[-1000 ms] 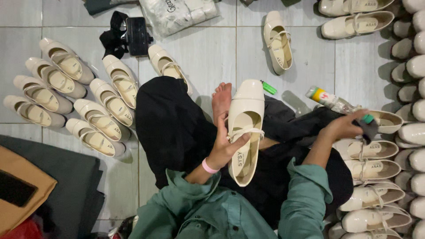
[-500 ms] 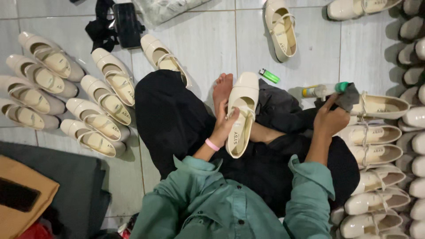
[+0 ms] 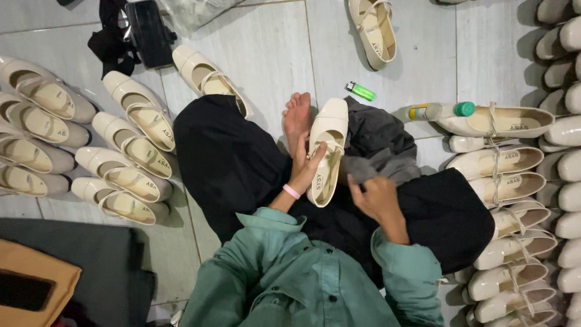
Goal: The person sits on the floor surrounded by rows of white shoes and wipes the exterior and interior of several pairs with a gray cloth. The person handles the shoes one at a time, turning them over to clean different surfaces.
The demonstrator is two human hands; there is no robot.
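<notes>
— So, where was the shoe?

— At the centre, over the lap, toe towards twelve o'clock. The left hand was closed around its side, thumb inside the opening.

— How would it handle?

— Light and glossy, probably a bit slippery; best gripped at the rim.

— The right hand?

— At four o'clock of it, fingers curled on a grey cloth, wrist bent inward.

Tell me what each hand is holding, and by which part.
The left hand grips a cream strap shoe by its side at mid-length, fingers over the rim. The right hand pinches an edge of the grey cloth on the lap.
</notes>
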